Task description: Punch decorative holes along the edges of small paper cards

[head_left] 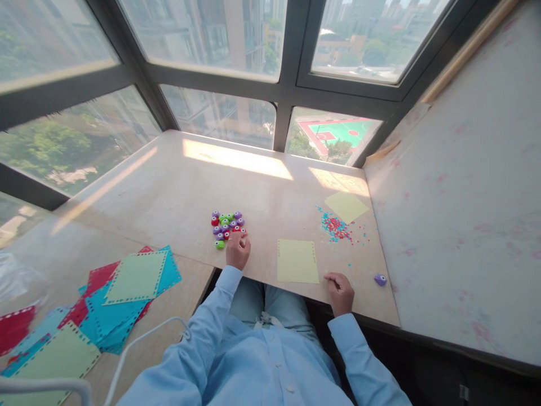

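My left hand (238,251), its fingers curled, is at the lower right edge of a cluster of small craft hole punches (225,226) in purple, green and red. Whether a punch is inside those fingers is hidden. My right hand (340,294) rests closed at the table's front edge, with no object showing in it. Between the hands lies a pale yellow paper sheet (297,261) with small punched holes along its top and upper sides. A single purple punch (380,279) sits to the right of my right hand.
Red and blue paper bits (336,225) are scattered at the right, beside another yellow sheet (346,207). Punched red, blue and pale green sheets (135,276) overlap at the left. A white cable (143,332) crosses there. Windows and a papered wall (460,225) bound the table.
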`<state>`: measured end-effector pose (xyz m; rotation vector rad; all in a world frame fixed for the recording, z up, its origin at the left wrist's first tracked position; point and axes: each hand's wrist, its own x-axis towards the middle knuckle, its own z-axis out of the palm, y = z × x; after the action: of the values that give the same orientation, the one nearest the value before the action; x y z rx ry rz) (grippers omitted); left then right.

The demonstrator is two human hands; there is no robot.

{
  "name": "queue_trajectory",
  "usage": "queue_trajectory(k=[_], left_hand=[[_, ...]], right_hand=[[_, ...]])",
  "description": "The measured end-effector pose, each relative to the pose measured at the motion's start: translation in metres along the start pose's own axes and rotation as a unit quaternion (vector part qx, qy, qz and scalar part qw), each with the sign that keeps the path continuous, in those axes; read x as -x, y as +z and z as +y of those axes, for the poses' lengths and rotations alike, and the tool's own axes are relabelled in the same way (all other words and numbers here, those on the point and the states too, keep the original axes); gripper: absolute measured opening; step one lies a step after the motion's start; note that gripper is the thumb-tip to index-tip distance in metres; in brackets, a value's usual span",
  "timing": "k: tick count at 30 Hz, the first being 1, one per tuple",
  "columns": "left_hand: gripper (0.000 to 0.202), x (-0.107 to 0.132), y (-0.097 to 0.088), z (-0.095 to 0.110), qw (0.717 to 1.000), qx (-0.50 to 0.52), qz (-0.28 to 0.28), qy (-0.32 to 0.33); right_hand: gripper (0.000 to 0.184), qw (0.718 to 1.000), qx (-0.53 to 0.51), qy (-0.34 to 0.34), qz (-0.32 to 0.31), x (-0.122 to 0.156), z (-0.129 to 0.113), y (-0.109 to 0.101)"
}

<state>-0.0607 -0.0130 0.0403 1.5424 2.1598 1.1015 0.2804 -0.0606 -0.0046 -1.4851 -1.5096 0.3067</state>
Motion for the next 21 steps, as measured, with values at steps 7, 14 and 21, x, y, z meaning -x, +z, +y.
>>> queue_trajectory(k=[7,14,21], left_hand=[[0.030,-0.017,-0.033,-0.023,0.996,-0.075,0.046,-0.018],[0.031,-0.009,-0.054,-0.046,0.992,-0.090,0.090,-0.020],[0.036,-0.010,-0.053,-0.067,0.978,-0.195,0.067,0.027]], right_hand=[[0.019,1.000,0.024,0.010,0.014,0.000,-0.002,0.012],[0.020,0.998,0.055,-0.003,0.020,0.002,-0.002,0.013],[0.020,0.995,0.090,-0.041,0.024,0.001,-0.002,0.014]])
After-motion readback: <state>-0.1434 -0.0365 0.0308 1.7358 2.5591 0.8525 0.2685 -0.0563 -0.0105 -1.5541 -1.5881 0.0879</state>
